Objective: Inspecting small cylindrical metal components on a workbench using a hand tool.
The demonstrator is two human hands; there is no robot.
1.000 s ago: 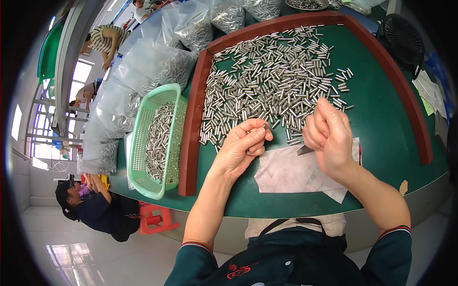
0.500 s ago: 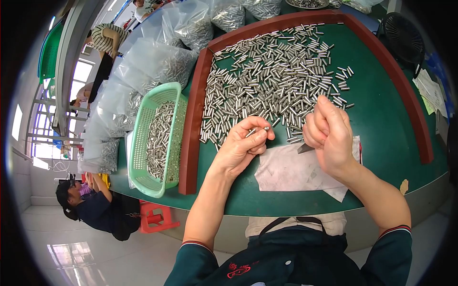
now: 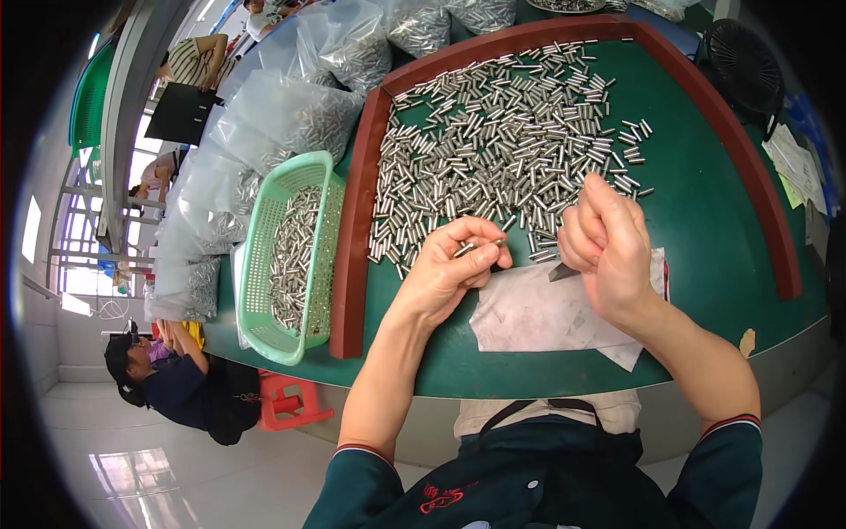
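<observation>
Our left hand (image 3: 456,266) pinches a metal pin (image 3: 500,242) by the near side of the pile (image 3: 502,145), seemingly for a clear view; our right hand (image 3: 610,251) curls around a dark strip (image 3: 561,273) above the cloth (image 3: 527,313).

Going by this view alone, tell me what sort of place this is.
Most likely a factory workshop handling small metal parts: loose pins lie heaped on a green bench, more sit in a basket, and bulging clear bags of metal pieces line up beside them.
</observation>
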